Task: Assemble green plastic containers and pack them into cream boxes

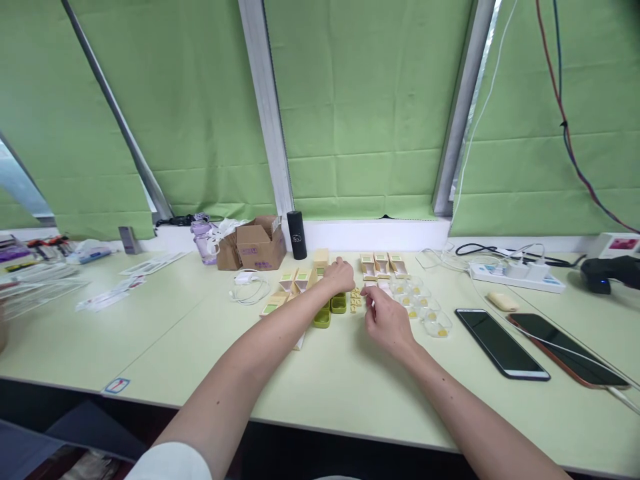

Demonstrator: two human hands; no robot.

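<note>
"How far along was it?"

"Three small boxes stood lined up at the back, and clear cups of yellow bits lay loose. The right hand pinched a white piece by the green trays. I couldn't tell whether the left hand was gripping anything."

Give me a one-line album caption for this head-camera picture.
Sorting at a pale table: left hand among small tan cartons and green trays, right hand beside clear dishes.
</note>
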